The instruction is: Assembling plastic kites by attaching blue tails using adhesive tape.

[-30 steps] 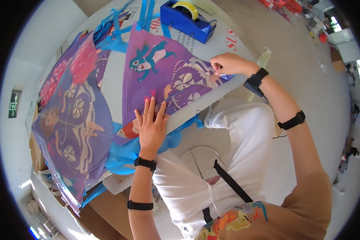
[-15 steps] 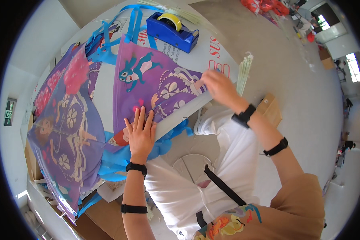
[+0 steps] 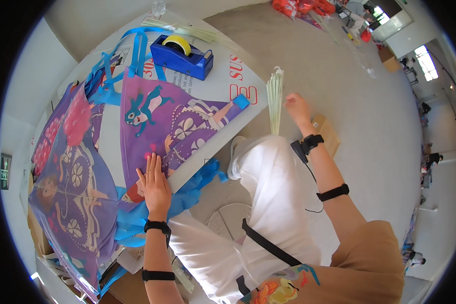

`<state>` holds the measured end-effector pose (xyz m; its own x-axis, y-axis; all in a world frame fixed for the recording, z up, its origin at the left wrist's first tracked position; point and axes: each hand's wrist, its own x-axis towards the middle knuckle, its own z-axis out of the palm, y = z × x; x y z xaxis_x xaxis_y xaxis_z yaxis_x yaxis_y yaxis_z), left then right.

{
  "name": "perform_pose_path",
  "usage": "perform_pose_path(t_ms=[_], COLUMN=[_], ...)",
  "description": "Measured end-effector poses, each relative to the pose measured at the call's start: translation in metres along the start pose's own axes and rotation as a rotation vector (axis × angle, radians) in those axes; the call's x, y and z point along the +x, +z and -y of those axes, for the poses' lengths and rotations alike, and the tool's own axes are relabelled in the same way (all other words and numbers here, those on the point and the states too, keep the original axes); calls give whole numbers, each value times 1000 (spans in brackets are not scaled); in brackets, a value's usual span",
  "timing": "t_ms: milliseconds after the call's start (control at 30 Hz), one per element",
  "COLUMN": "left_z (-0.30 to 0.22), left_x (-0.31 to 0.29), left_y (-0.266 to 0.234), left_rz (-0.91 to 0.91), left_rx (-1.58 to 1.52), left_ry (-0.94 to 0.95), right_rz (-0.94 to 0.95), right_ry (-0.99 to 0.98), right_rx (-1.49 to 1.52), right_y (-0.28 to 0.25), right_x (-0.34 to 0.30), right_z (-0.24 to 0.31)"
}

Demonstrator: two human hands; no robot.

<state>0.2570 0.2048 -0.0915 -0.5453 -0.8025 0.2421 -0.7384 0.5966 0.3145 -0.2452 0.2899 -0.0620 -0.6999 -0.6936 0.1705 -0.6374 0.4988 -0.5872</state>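
My left hand [image 3: 157,191] lies flat, fingers spread, on a purple printed kite panel [image 3: 187,109] with a blue cartoon animal and a patterned dress. The panel rests on a white printed board [image 3: 196,152]. At the panel's narrow right tip is a small blue patch [image 3: 241,101]. Beyond the board's right edge, my right hand [image 3: 299,110] hangs in the air with its fingers curled in, and nothing shows between them. Just left of it is a bundle of thin pale sticks [image 3: 275,99], apart from the hand.
A blue tape dispenser [image 3: 185,63] with yellow tape stands on the far side of the board. More printed kites [image 3: 78,187] with blue ribbons [image 3: 187,195] lie at the left. More pale sticks [image 3: 187,31] lie at the back. A cardboard box [image 3: 327,134] is on the floor.
My right hand has left the panel's tip and moved right, off the board, uncovering the blue patch. My left hand still lies on the panel. The whole view has shifted a little.
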Motion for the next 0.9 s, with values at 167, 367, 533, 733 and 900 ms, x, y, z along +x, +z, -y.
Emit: perform_pose_path(t_ms=[167, 367, 533, 733, 900], left_z=[0, -1, -1, -1, -1], left_x=[1, 0, 0, 0, 0], left_y=[-1, -2, -2, -2, -3], left_rz=[0, -11, -29, -33, -27], left_rx=[11, 7, -5, 0, -7], left_ry=[-4, -9, 7, 7, 0], right_rz=[38, -29, -33, -49, -48], right_ry=[71, 23, -17, -27, -16], right_rx=[-120, -70, -53, -8, 182], right_y=[37, 43, 42, 44, 47], right_x=[-7, -12, -14, -17, -19], right_z=[-24, -25, -28, -29, -35])
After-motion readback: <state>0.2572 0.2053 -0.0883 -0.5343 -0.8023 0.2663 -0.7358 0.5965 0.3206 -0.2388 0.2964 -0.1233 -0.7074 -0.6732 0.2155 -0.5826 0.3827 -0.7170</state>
